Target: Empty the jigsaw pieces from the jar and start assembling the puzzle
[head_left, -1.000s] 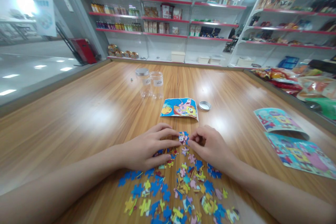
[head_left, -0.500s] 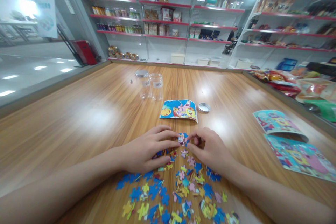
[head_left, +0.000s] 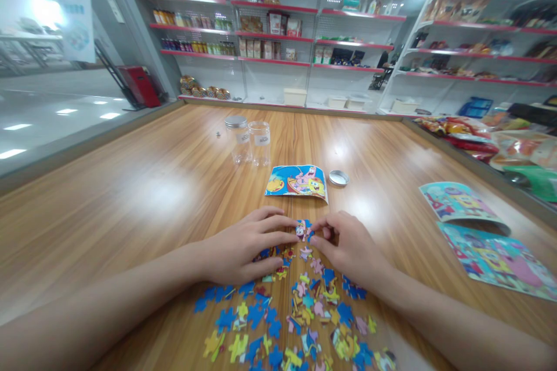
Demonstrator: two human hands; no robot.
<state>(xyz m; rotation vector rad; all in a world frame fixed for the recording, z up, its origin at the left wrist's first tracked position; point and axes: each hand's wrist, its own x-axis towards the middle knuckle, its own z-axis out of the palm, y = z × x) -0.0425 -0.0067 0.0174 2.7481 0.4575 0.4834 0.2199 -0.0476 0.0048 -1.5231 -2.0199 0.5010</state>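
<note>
A small joined patch of jigsaw pieces (head_left: 301, 231), pink, white and blue, lies flat on the wooden table between my hands. My left hand (head_left: 255, 246) is spread palm down, its fingertips touching the patch's left edge while the palm partly covers loose pieces. At the patch's right edge, the thumb and index finger of my right hand (head_left: 348, 243) pinch a blue puzzle piece (head_left: 311, 236), mostly hidden by the fingertips. Many loose puzzle pieces (head_left: 304, 301) in blue, yellow and pink are scattered nearer to me. Beyond the hands lies a cartoon picture card (head_left: 298, 182).
Two clear jars stand farther back, one lidded jar (head_left: 237, 139) and one open jar (head_left: 261, 144). A silver lid (head_left: 339, 178) rests right of the card. Two more picture cards (head_left: 463, 203) lie at the right, near bagged goods (head_left: 470, 133). Stocked shelves (head_left: 274, 35) line the back.
My right thumb and index finger have shifted very slightly at the patch's right edge. My left hand stays in place.
</note>
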